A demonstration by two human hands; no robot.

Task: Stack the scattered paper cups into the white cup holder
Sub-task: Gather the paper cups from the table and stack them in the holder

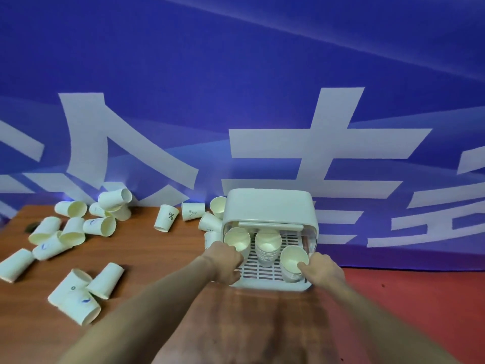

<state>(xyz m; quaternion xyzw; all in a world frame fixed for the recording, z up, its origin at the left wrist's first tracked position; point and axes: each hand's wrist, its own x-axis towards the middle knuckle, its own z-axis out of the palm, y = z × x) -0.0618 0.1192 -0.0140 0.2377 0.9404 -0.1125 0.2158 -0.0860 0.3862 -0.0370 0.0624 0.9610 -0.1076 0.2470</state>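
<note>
Bare forearms, no sleeves; hands ungloved.

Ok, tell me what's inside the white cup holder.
Three stacks of paper cups stand on the slotted tray of the cup holder. Its raised lid hides the back.

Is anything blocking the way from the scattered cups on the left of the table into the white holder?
Nothing visible does. The cup holder has its lid raised and front open, and bare slotted tray shows between its three stacks. Only the left hand sits at that edge.
</note>
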